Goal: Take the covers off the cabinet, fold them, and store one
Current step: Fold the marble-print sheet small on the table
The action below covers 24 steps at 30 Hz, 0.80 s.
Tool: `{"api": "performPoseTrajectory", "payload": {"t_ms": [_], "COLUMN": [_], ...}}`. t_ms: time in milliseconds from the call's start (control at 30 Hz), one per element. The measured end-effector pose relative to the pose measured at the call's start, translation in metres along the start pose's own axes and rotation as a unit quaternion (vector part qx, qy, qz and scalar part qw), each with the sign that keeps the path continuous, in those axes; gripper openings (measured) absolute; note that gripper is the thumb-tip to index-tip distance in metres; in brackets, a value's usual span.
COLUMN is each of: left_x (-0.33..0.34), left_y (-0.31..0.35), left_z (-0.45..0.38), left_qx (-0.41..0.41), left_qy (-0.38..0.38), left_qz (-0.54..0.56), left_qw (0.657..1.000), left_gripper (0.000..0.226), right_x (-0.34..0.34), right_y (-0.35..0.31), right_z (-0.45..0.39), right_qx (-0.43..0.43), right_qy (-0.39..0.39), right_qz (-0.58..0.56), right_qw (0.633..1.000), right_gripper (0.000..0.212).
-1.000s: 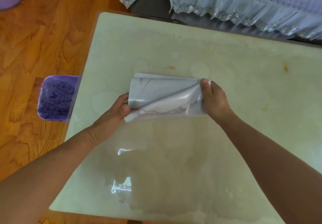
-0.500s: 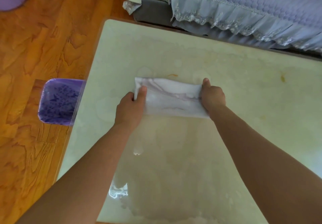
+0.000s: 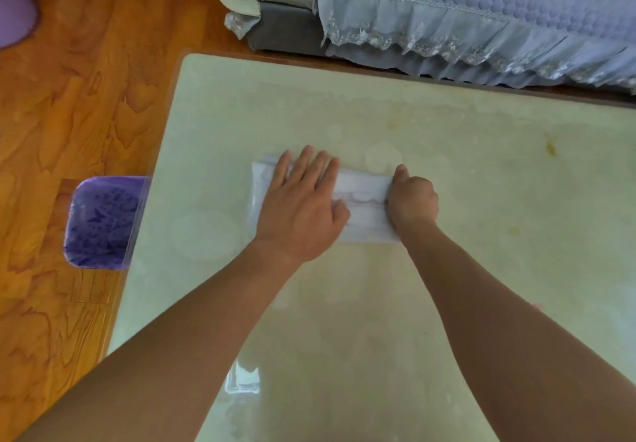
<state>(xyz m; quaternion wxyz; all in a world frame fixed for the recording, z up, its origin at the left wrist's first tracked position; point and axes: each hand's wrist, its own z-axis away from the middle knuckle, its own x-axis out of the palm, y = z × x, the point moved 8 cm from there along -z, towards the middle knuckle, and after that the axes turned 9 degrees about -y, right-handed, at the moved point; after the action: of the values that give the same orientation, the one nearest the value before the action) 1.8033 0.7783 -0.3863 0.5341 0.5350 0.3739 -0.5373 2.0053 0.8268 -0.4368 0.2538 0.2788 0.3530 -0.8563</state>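
A glossy cream stone-look table (image 3: 447,173) fills most of the view, its near and right edges cut off. Beyond its far edge a lilac quilted sofa cover with a lace frill (image 3: 481,22) runs out of view. A purple-lined waste bin (image 3: 99,221) stands on the wood floor at the table's left edge, partly hidden by it. At the table's centre lies a folded white marbled cover (image 3: 364,200), largely hidden: the left hand (image 3: 301,211) presses flat on it, fingers spread, while the right hand (image 3: 413,200), fingers curled under, holds down its right end.
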Motion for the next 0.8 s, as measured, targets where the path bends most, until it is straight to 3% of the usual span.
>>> {"api": "performPoseTrajectory", "payload": {"t_ms": [67, 133, 367, 533, 667, 733, 800], "left_x": [0.019, 0.026, 0.024, -0.003, -0.016, -0.008, 0.001], "left_y": [-0.001, -0.004, -0.012, -0.003, -0.022, -0.026, -0.019], "left_z": [-0.008, -0.007, -0.015, -0.009, 0.009, 0.032, 0.06], "left_qx": [-0.017, -0.013, 0.014, 0.067, 0.046, 0.051, 0.067], "left_qy": [-0.055, -0.057, -0.076, -0.05, -0.192, -0.244, -0.244], "left_qz": [-0.016, -0.033, -0.041, -0.048, -0.117, -0.134, -0.142], "left_qw": [0.998, 0.998, 0.996, 0.995, 0.973, 0.959, 0.957], "left_gripper": [0.063, 0.063, 0.067, 0.077, 0.107, 0.107, 0.093], "right_x": [0.0, 0.0, 0.006, -0.01, -0.014, -0.009, -0.005], "right_y": [-0.001, 0.002, 0.021, 0.012, 0.023, 0.032, 0.039], "right_z": [0.001, 0.002, -0.013, 0.026, 0.058, 0.071, 0.082], "right_qx": [-0.016, -0.043, -0.051, -0.203, -0.293, -0.307, -0.303], "right_qy": [0.007, 0.009, -0.055, 0.01, -0.082, -0.127, -0.148], "right_qz": [0.007, -0.002, -0.174, -0.232, -0.218, -0.211, -0.202], "right_qw": [1.0, 0.999, 0.982, 0.951, 0.927, 0.919, 0.92], "right_gripper": [0.062, 0.063, 0.055, 0.042, 0.035, 0.036, 0.041]}}
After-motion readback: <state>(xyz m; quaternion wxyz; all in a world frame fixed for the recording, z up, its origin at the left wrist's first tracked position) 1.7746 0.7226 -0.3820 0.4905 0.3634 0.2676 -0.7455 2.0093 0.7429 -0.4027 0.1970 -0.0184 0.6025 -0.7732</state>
